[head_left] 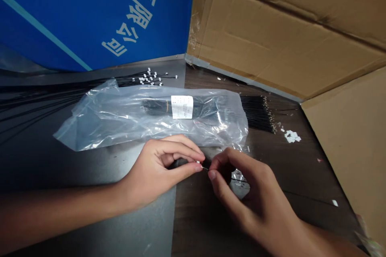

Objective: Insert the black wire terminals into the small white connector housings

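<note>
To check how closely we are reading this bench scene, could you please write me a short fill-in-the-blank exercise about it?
1. The small connector pinched by the left hand is ____ in colour.
2. The thin wire pinched by the right hand points toward the ____ hand.
3. The clear plastic bag lying just beyond the hands has a white ____ stuck on it.
4. The board at the far left is ____ with white characters.

Missing words: white; left; label; blue.

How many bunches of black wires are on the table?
3: a spread bunch behind the plastic bag, a bunch inside it, a bunch past its right end. The bag may hide more.
</note>
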`<state>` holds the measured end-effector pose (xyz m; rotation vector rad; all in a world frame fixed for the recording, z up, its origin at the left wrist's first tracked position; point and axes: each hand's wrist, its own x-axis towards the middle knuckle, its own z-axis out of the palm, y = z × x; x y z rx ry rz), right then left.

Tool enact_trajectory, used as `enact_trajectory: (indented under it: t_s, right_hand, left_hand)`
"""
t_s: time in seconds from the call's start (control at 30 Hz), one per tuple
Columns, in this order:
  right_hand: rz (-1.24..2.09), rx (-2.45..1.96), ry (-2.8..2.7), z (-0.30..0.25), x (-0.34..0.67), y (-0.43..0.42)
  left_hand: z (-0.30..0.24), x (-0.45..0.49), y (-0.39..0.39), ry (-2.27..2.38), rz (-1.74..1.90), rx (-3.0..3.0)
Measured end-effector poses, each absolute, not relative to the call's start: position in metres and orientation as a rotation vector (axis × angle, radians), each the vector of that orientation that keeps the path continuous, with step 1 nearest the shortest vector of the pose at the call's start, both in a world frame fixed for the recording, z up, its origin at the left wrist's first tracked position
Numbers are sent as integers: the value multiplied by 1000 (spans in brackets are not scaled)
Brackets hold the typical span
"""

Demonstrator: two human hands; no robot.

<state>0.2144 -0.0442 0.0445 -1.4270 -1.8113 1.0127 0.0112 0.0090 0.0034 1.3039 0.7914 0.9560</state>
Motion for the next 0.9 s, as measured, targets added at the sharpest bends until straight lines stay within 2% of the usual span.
enact_trajectory:
  t_s: [0.23, 0.9]
  right_hand:
    - [1326, -1474, -1615, 44, 214, -41]
    - [1384, -1467, -1491, 46, 215, -38]
  left_hand:
    - [7, 13, 11, 786, 919, 1173]
    - [9, 14, 11, 837, 806, 1052]
